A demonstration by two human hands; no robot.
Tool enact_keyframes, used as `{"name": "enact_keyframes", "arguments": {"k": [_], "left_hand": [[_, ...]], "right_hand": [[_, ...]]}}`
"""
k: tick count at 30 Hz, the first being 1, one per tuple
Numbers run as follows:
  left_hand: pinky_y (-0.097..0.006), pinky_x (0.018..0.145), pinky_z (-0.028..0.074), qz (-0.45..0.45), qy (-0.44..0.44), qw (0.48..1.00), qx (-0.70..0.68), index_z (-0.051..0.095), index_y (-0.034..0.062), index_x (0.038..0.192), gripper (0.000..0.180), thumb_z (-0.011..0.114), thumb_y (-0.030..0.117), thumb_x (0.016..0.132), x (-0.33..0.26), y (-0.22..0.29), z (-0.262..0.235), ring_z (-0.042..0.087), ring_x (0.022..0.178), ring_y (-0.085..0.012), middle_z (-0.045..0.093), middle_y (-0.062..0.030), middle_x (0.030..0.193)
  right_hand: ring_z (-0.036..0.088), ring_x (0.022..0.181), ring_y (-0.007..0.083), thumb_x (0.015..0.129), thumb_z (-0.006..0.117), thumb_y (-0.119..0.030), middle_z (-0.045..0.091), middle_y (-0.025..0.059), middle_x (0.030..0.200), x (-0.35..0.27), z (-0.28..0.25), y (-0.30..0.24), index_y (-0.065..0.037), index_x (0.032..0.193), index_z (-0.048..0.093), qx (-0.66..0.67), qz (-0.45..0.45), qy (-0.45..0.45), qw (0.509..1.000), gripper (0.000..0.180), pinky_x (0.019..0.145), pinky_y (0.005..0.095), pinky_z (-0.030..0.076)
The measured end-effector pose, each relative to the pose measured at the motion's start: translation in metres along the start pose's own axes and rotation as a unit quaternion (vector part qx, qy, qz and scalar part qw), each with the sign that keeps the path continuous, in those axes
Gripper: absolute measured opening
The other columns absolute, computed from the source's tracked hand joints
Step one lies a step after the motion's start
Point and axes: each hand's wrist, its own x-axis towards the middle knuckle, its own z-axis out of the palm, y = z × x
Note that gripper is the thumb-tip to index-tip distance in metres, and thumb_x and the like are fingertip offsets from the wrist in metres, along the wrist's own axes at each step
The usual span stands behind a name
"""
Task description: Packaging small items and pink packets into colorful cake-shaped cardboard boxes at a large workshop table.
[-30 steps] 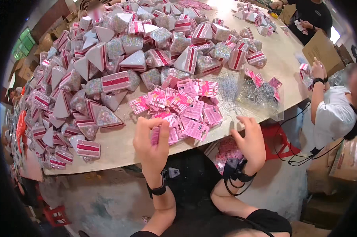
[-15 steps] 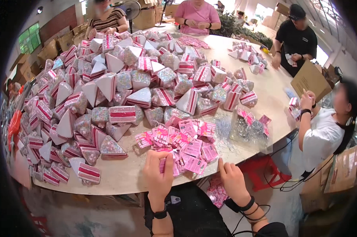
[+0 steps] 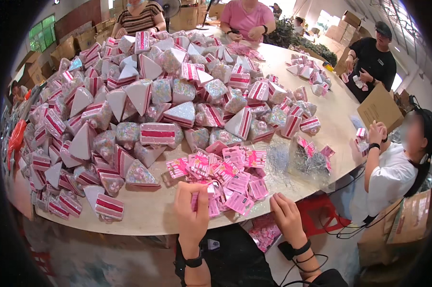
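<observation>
Pink tags (image 3: 228,179) heaped on round table (image 3: 153,213)

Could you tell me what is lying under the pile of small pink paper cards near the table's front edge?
The pile of small pink paper cards rests on the round beige table, with clear crinkly plastic bags beside it. Anything beneath the heap's middle is covered.

Pink tags (image 3: 235,184) — paper, probably glossy; table (image 3: 149,215) — smooth, matt.
</observation>
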Motion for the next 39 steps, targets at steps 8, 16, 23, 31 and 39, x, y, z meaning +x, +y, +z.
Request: {"name": "enact_keyframes", "arguments": {"k": [8, 16, 23, 31, 39], "left_hand": [[-0.034, 0.064, 0.043, -0.016, -0.009, 1.0, 0.019, 0.058, -0.0006, 0.089, 0.006, 0.063, 0.003, 0.091, 0.0, 0.0, 0.003, 0.055, 0.072, -0.0243, 0.055, -0.0113, 0.082], [-0.034, 0.064, 0.043, -0.026, -0.024, 0.999, 0.023, 0.058, -0.0002, 0.091, 0.004, 0.06, 0.003, 0.092, -0.002, 0.001, 0.001, 0.055, 0.072, -0.0252, 0.055, -0.0115, 0.083], [-0.026, 0.066, 0.042, -0.049, -0.042, 0.99, -0.129, 0.056, 0.0006, 0.095, 0.005, 0.055, 0.005, 0.096, -0.009, 0.012, -0.004, 0.052, 0.073, -0.0137, 0.052, -0.0058, 0.083], [-0.026, 0.069, 0.043, -0.051, -0.036, 0.989, -0.134, 0.056, 0.0006, 0.095, 0.005, 0.053, 0.004, 0.097, -0.012, 0.022, -0.006, 0.054, 0.076, -0.0119, 0.053, -0.0053, 0.083], [-0.035, 0.066, 0.045, 0.01, 0.009, 0.998, 0.06, 0.058, 0.0005, 0.094, 0.005, 0.057, 0.006, 0.094, -0.012, 0.022, 0.006, 0.057, 0.073, -0.025, 0.057, -0.0121, 0.081]], "right_hand": [[0.068, 0.093, 0.0291, 0.076, 0.066, 0.003, 0.07, 0.0122, 0.097, -0.016, -0.002, 0.014, 0.001, 0.097, 0.07, 0.109, -0.028, 0.097, 0.989, 0.022, 0.08, 0.0366, 0.057], [0.069, 0.076, 0.0223, 0.081, 0.069, 0.008, 0.071, 0.015, 0.085, 0.054, -0.014, -0.033, 0.001, 0.089, 0.067, 0.438, 0.12, 0.278, 0.847, 0.011, 0.067, 0.0286, 0.055], [0.072, 0.081, 0.024, 0.076, 0.074, 0.007, 0.072, 0.0145, 0.09, 0.138, -0.014, -0.1, 0.001, 0.095, 0.068, 0.514, 0.01, 0.286, 0.809, 0.021, 0.071, 0.0309, 0.057], [0.069, 0.08, 0.0256, 0.074, 0.075, 0.008, 0.071, 0.0125, 0.086, 0.133, -0.011, -0.082, 0.0, 0.093, 0.067, 0.4, -0.02, 0.28, 0.873, 0.022, 0.071, 0.033, 0.055], [0.069, 0.079, 0.024, 0.075, 0.075, 0.007, 0.07, 0.0143, 0.089, 0.126, -0.02, -0.091, 0.0, 0.092, 0.068, 0.494, 0.018, 0.22, 0.841, 0.02, 0.072, 0.0319, 0.055]]}}
